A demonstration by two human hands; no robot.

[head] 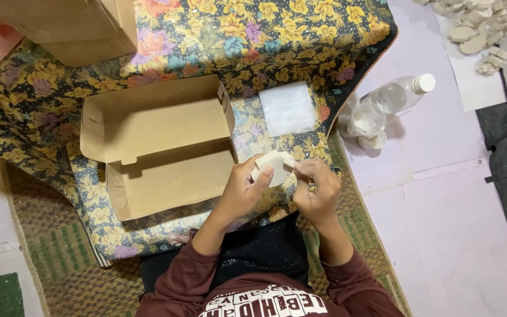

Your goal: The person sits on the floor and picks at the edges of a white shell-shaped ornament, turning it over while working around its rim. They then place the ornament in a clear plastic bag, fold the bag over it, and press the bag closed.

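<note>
My left hand (243,189) and my right hand (318,189) meet in front of me, both gripping a small off-white flat piece (272,165) that looks partly wrapped in clear plastic. The left thumb presses on its top; the right fingers pinch its right edge. An open brown cardboard box (165,149) with its lid folded back lies just to the left on a floral cloth (247,35). Nothing shows inside the box.
A stack of clear plastic bags (287,108) lies beyond my hands. A plastic bottle (395,95) lies on the pale floor at right beside crumpled plastic (364,122). Several off-white pieces (479,26) are heaped at top right. Another cardboard box (71,26) sits top left.
</note>
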